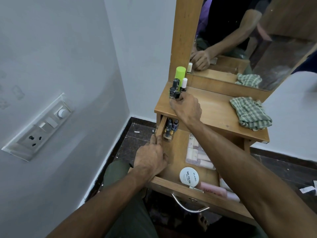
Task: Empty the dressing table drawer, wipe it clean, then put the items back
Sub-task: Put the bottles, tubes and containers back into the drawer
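Note:
The wooden drawer (173, 185) of the dressing table stands pulled out. My left hand (151, 156) rests on its left wall, fingers curled over the edge. At the drawer's back left stand several small nail polish bottles (169, 128). In it also lie a round white nail polish remover tub (189, 175), a clear pouch (197, 154) and pink tubes (216, 190). On the tabletop (214, 107) my right hand (186, 107) grips a dark small bottle (176, 95) beside a group of bottles (175, 85) with a green-capped can (180, 73).
A green checked cloth (250, 113) lies on the right of the tabletop. The mirror (248, 40) rises behind it. A wall with a switch panel (39, 127) stands close on the left. The drawer's metal handle (188, 206) sticks out toward me, over a dark floor.

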